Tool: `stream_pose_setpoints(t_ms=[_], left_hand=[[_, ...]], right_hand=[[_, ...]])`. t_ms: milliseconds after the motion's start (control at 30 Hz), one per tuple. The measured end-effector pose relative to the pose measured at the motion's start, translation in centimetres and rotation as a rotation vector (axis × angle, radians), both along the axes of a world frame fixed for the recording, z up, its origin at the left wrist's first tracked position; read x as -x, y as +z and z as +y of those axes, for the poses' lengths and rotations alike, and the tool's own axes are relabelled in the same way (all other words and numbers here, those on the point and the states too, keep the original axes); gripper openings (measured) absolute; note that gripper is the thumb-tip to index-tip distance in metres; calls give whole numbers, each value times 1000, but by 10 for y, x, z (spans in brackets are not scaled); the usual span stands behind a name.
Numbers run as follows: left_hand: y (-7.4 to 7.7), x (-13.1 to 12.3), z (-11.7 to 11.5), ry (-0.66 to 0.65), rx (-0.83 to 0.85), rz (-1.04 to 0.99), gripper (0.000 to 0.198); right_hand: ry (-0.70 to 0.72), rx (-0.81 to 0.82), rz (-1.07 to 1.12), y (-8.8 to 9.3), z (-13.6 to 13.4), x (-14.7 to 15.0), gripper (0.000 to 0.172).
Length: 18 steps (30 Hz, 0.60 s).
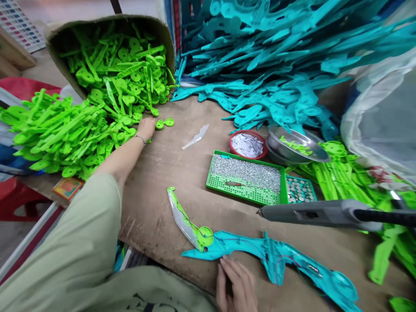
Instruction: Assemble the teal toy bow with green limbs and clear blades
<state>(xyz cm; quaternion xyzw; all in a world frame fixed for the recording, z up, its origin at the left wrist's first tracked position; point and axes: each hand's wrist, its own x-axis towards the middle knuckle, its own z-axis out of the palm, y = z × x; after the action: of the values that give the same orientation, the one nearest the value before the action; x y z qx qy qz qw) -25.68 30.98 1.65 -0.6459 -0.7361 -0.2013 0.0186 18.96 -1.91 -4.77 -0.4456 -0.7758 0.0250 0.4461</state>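
My left hand (pixel 147 128) reaches to the edge of a heap of bright green plastic parts (pixel 71 130). Its fingers look curled, but the tips are hidden. Two round green ends (pixel 164 123) show just beside it. Close to my body, my right hand (pixel 237 284) rests on the table with fingers loosely bent and nothing visible in them. Its fingertips are at the near edge of a teal bow-shaped plastic part (pixel 256 247) with thin wires and a small spring. A green limb (pixel 205 236) with a clear plastic strip (pixel 182 223) lies joined at that part's left end.
A grey electric screwdriver (pixel 318 214) juts in from the right. Behind it stand a green tray of screws (pixel 211 184), a teal tray of metal discs (pixel 314 190), a red basket (pixel 231 145) and a metal bowl (pixel 320 151). Teal parts (pixel 260 56) pile up at the back.
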Motion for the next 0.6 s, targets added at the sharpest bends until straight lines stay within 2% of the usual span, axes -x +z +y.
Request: stream_pose_setpoints(t_ms=[167, 300, 500, 600], left_hand=[[5, -23, -21, -130, 14, 77, 23], [16, -56, -52, -256, -11, 128, 31], [38, -111, -122, -527, -110, 148, 35], [44, -129, -168, -541, -177, 108, 33]], right_hand=[[19, 2, -11, 6, 4, 1, 22], [37, -7, 7, 7, 5, 1, 22], [32, 17, 18, 11, 2, 3, 29], [24, 37, 75, 20, 1, 6, 34]])
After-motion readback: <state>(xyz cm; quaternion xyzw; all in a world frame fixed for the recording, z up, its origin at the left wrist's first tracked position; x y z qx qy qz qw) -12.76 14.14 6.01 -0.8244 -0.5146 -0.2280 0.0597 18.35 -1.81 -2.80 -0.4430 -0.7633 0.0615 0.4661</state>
